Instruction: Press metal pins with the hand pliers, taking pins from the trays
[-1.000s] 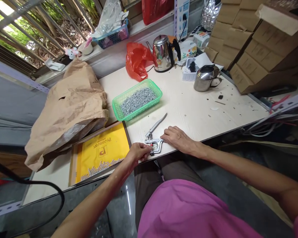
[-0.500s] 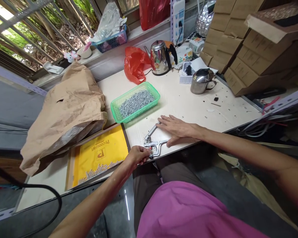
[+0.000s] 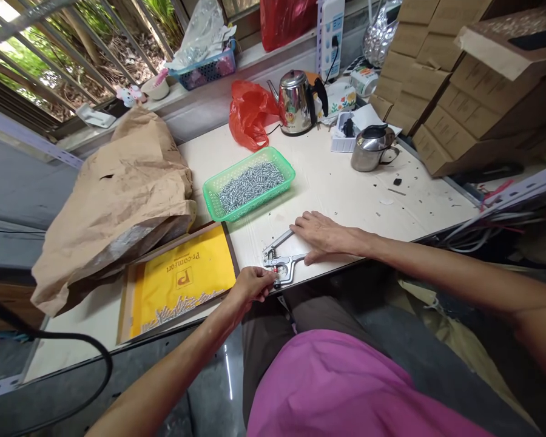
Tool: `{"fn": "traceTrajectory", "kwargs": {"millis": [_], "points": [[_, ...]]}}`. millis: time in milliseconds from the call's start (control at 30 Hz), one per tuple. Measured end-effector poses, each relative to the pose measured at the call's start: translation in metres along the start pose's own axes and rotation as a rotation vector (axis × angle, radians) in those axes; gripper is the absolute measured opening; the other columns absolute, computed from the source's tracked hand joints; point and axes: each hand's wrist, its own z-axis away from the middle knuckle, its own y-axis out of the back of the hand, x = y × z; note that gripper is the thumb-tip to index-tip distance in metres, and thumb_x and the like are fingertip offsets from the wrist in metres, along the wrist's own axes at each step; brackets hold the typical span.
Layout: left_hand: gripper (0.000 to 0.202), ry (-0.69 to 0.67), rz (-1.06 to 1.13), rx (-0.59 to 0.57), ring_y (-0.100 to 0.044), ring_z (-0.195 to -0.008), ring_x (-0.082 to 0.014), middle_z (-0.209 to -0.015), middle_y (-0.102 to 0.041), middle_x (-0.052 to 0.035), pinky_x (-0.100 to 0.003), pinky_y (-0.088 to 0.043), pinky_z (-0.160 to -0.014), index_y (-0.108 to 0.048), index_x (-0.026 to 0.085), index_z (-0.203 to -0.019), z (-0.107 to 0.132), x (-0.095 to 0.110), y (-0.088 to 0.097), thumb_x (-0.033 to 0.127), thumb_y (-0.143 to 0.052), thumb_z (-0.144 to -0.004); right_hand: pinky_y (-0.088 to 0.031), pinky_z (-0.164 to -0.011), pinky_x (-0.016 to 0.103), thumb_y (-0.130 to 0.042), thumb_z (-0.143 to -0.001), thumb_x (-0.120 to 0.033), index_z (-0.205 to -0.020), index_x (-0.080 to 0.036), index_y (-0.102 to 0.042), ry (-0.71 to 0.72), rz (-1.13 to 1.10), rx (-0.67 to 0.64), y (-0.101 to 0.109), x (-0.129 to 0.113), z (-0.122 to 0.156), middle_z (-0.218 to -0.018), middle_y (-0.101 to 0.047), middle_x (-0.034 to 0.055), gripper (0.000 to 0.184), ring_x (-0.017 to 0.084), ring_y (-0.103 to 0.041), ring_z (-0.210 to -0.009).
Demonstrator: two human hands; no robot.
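Metal hand pliers [image 3: 289, 260] with spread handles and a coil spring lie at the table's front edge, a bit of red showing at their jaws. My right hand [image 3: 324, 235] is curled over the handle ends, fingers on the upper handle and thumb at the lower one. My left hand [image 3: 255, 283] pinches at the jaws; what sits between its fingertips is too small or hidden to tell. To its left, a shallow tray [image 3: 232, 252] with a yellow printed lining [image 3: 164, 273] holds a row of small silver pieces [image 3: 179, 308].
A green plastic basket [image 3: 209, 200] full of small metal pieces [image 3: 250, 185] stands behind the pliers. Crumpled brown paper [image 3: 118, 188] lies left. Farther back are a red bag [image 3: 250, 115], a kettle [image 3: 293, 106] and a steel pot [image 3: 368, 150]. Cardboard boxes [image 3: 477, 109] are stacked right.
My right hand's fingers have drawn in from lying flat to curling over the handle. My left hand stays at the jaws. The view has shifted slightly.
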Motion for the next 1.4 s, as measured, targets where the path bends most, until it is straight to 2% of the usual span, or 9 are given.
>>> {"fn": "traceTrajectory", "kwargs": {"millis": [233,433,667,800,900,1000,1133,1300,1400], "points": [[0.034,-0.002,0.036,0.034,-0.043,-0.038,-0.0050,-0.044,-0.049,0.0060,-0.016,-0.034,-0.036,-0.062,0.011,-0.066,0.001,-0.001,-0.004,0.039,-0.080,-0.060,-0.034,-0.094,0.048,-0.068,-0.067,-0.067,-0.122,-0.010,-0.051,0.051,-0.031,0.021,-0.006,0.008,0.006,-0.119,-0.055,0.0182,0.081,0.034,-0.047,-0.107],[0.032,0.010,0.103,0.020,-0.049,-0.038,-0.0064,-0.046,-0.052,0.0050,-0.018,-0.044,-0.040,-0.061,0.011,-0.070,-0.003,-0.008,-0.003,0.035,-0.080,-0.064,-0.037,-0.093,0.044,-0.068,-0.070,-0.064,-0.125,-0.010,-0.049,0.080,-0.062,0.013,-0.004,0.013,0.010,-0.124,-0.054,0.0195,0.080,0.034,-0.047,-0.111],[0.031,-0.006,0.149,0.044,-0.051,-0.038,-0.0064,-0.048,-0.053,0.0051,-0.019,-0.049,-0.041,-0.061,0.010,-0.072,-0.001,-0.012,-0.005,0.033,-0.081,-0.065,-0.037,-0.092,0.045,-0.067,-0.072,-0.063,-0.121,-0.010,-0.053,0.079,-0.066,0.050,-0.006,0.010,0.012,-0.116,-0.057,0.0180,0.073,0.033,-0.048,-0.107],[0.032,-0.018,0.171,0.057,-0.051,-0.040,-0.0060,-0.049,-0.053,0.0053,-0.019,-0.050,-0.041,-0.060,0.011,-0.070,0.000,-0.012,-0.006,0.034,-0.082,-0.064,-0.038,-0.093,0.045,-0.063,-0.078,-0.061,-0.127,-0.012,-0.050,0.129,-0.127,0.102,-0.008,0.015,0.018,-0.123,-0.055,0.0183,0.071,0.032,-0.048,-0.111],[0.034,-0.022,0.182,0.045,-0.052,-0.041,-0.0061,-0.050,-0.053,0.0050,-0.019,-0.051,-0.043,-0.061,0.011,-0.070,0.001,-0.012,-0.005,0.035,-0.083,-0.062,-0.038,-0.095,0.043,-0.055,-0.089,-0.046,-0.129,-0.011,-0.049,0.113,-0.197,0.143,-0.007,0.018,0.020,-0.126,-0.054,0.0180,0.053,0.029,-0.048,-0.114],[0.033,-0.024,0.189,0.040,-0.052,-0.042,-0.0061,-0.052,-0.054,0.0047,-0.019,-0.052,-0.043,-0.062,0.011,-0.070,0.002,-0.012,-0.004,0.035,-0.083,-0.062,-0.040,-0.094,0.041,-0.050,-0.093,-0.031,-0.122,-0.010,-0.055,0.060,-0.219,0.134,-0.002,0.017,0.020,-0.121,-0.057,0.0179,0.036,0.027,-0.049,-0.111],[0.027,-0.012,0.184,0.048,-0.052,-0.042,-0.0063,-0.052,-0.054,0.0042,-0.020,-0.053,-0.042,-0.062,0.010,-0.072,0.002,-0.010,-0.005,0.030,-0.079,-0.067,-0.041,-0.094,0.042,-0.056,-0.089,-0.044,-0.121,-0.011,-0.056,0.116,-0.251,0.118,0.003,0.017,0.019,-0.118,-0.057,0.0174,0.045,0.028,-0.049,-0.111],[0.021,0.021,0.144,0.066,-0.052,-0.040,-0.0074,-0.047,-0.053,0.0042,-0.020,-0.052,-0.040,-0.061,0.010,-0.071,0.002,-0.007,-0.007,0.026,-0.076,-0.071,-0.042,-0.093,0.041,-0.049,-0.093,-0.029,-0.118,-0.010,-0.057,0.032,-0.263,0.105,-0.002,0.022,0.019,-0.115,-0.057,0.0171,0.032,0.027,-0.049,-0.108],[0.020,0.029,0.151,0.073,-0.053,-0.039,-0.0080,-0.047,-0.054,0.0040,-0.021,-0.054,-0.042,-0.060,0.011,-0.072,0.003,-0.007,-0.009,0.026,-0.074,-0.073,-0.042,-0.093,0.042,-0.054,-0.090,-0.037,-0.121,-0.010,-0.055,0.028,-0.275,0.117,-0.006,0.022,0.022,-0.121,-0.054,0.0185,0.042,0.029,-0.047,-0.112]]}}
